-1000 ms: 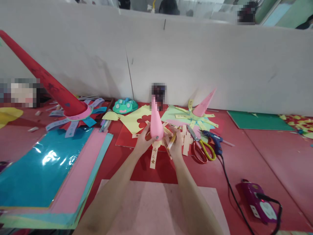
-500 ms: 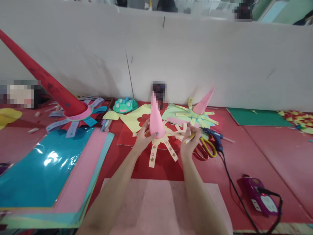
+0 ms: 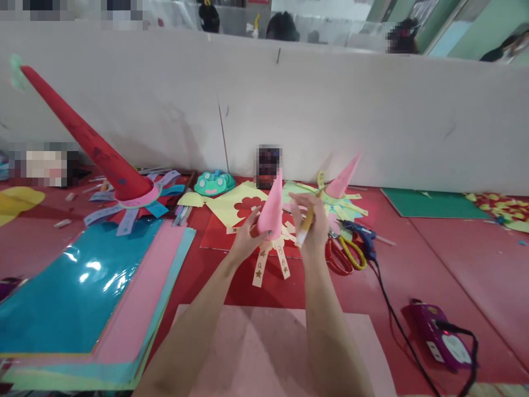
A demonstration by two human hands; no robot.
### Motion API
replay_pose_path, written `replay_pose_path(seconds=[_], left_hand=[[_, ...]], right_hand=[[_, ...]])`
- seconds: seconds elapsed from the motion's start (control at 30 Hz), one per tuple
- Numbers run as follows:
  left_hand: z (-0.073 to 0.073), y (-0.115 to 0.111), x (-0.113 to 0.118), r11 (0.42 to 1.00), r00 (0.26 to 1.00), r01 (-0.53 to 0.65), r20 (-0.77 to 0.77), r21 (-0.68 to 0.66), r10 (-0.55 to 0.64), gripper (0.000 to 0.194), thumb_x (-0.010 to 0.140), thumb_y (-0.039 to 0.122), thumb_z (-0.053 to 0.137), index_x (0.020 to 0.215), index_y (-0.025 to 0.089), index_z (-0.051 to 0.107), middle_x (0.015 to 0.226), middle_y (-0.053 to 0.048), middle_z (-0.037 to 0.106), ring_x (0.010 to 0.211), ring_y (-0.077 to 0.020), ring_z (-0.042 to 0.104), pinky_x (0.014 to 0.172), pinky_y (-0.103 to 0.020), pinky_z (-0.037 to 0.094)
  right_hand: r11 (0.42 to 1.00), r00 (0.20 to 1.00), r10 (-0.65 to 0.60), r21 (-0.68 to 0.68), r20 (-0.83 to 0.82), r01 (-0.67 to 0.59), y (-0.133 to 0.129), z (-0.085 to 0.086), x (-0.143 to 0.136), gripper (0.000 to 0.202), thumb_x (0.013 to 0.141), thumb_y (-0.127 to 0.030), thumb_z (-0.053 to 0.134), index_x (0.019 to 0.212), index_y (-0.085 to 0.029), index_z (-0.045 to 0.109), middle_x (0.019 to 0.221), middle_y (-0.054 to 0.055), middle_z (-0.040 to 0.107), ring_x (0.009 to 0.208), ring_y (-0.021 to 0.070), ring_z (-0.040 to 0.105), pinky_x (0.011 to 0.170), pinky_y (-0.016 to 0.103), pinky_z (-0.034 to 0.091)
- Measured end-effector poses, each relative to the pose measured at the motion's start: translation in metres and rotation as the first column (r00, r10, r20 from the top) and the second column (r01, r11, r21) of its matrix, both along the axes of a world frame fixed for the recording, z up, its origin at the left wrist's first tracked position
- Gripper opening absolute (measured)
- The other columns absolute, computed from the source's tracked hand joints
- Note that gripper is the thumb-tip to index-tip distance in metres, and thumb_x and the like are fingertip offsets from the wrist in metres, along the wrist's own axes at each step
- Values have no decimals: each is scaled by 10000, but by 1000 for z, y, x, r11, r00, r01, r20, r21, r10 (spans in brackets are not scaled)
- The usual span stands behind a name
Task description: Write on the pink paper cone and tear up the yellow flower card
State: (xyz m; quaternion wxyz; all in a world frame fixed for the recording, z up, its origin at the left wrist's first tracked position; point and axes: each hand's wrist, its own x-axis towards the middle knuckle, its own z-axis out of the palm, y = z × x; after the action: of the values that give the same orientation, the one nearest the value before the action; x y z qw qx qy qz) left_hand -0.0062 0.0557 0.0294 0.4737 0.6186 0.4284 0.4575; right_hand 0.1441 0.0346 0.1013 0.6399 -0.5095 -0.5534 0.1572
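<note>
Currently: smooth pink paper-like cone (image 3: 271,215) in left hand (image 3: 249,236), slim yellow pencil-like stick (image 3: 306,227) in right hand (image 3: 314,223)

Left thumb lies across the front of the cone near its base; the other fingers curl round its far left side, grasping it. Cone stands with its tip up, leaning slightly right, over the middle of the red table surface (image 3: 446,259). From its base two cream card strips fan toward the near edge: one marked "A a" with a star (image 3: 260,267), one with B lettering and a star (image 3: 284,263).

Right fingers are bent, clasping the stick, its pale end down; fingertips just beside the cone, contact not discernible.

Right of the right hand: scissors with red and yellow handles (image 3: 347,253), touching or just beside a dark blue glue gun (image 3: 366,238). Toward the far edge, a second pink cone with pale yellow strips (image 3: 344,179). Toward the left far corner, a long red cone (image 3: 93,146) leans left. At the near edge, a flat pale pink sheet (image 3: 273,353).
</note>
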Motion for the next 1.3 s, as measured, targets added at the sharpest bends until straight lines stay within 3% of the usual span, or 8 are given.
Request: replay_pose_path(seconds=[0.17, 0.37, 0.47, 0.63, 0.77, 1.1, 1.2, 1.3], left_hand=[[5, 2, 0, 1000, 998, 12, 66, 19, -14, 717, 686, 318, 696, 1335, 265, 397, 1306, -87, 518, 1186, -246, 500, 963, -385, 453], [30, -4, -6, 987, 988, 154, 7, 41, -154, 704, 693, 289, 694, 1335, 297, 404, 1292, -73, 532, 1160, -247, 525, 914, -366, 493], [45, -5, -7, 981, 980, 193, -39, -27, -194, 648, 707, 322, 681, 1310, 295, 445, 1232, -76, 574, 1129, -265, 548, 865, -371, 515], [71, -1, 4, 989, 986, -135, -89, 54, 139, 440, 822, 448, 536, 1215, 250, 541, 1255, -76, 560, 1211, -277, 477, 1002, -413, 385], [88, 0, 15, 974, 970, -184, -135, 135, 202, 479, 815, 461, 545, 1241, 242, 516, 1235, -87, 568, 1195, -286, 478, 986, -426, 381], [81, 13, 11, 992, 973, -119, -195, 35, 124, 373, 825, 371, 540, 1161, 210, 570, 1117, -88, 627, 1045, -270, 576, 871, -395, 464], [88, 11, 10, 974, 972, -210, -89, 87, 217, 352, 836, 338, 527, 1164, 214, 559, 1148, -74, 612, 1072, -248, 566, 933, -390, 436], [98, 10, 7, 937, 940, -331, 120, 112, 318, 329, 834, 311, 512, 1144, 210, 554, 1155, -63, 609, 1087, -219, 566, 966, -369, 417]], right_hand=[[941, 949, 309, -121, -66, -315, 8, -14, 13, 454, 746, -376, 638, 1157, -277, 470, 1186, 76, 581, 1137, 225, 548, 938, 445, 458], [863, 882, 463, -180, -89, -471, 8, -6, 17, 485, 737, -393, 639, 1174, -262, 476, 974, 50, 631, 873, 184, 610, 749, 366, 534], [896, 912, 402, -172, -80, -410, 11, -3, 14, 433, 723, -385, 647, 1106, -234, 513, 815, 5, 602, 710, 141, 562, 661, 309, 512], [936, 946, 293, -160, -136, -313, 16, -3, 12, 372, 724, -375, 634, 1044, -224, 523, 704, -38, 518, 614, 105, 484, 574, 246, 455], [942, 958, 270, -182, -92, -283, 17, -5, 13, 331, 725, -376, 628, 1005, -224, 535, 677, -40, 511, 581, 103, 480, 547, 242, 439], [892, 930, 346, -264, -125, -368, 23, -19, 15, 412, 715, -353, 650, 1086, -226, 526, 741, -13, 596, 608, 130, 550, 595, 292, 494], [926, 952, 243, -249, -188, -286, 21, -13, 20, 369, 710, -336, 657, 1039, -220, 536, 777, 10, 617, 663, 152, 580, 619, 303, 503], [976, 932, 166, -85, -322, -203, 17, -5, 26, 353, 734, -332, 635, 1037, -217, 496, 919, 59, 648, 829, 190, 628, 753, 367, 519]])
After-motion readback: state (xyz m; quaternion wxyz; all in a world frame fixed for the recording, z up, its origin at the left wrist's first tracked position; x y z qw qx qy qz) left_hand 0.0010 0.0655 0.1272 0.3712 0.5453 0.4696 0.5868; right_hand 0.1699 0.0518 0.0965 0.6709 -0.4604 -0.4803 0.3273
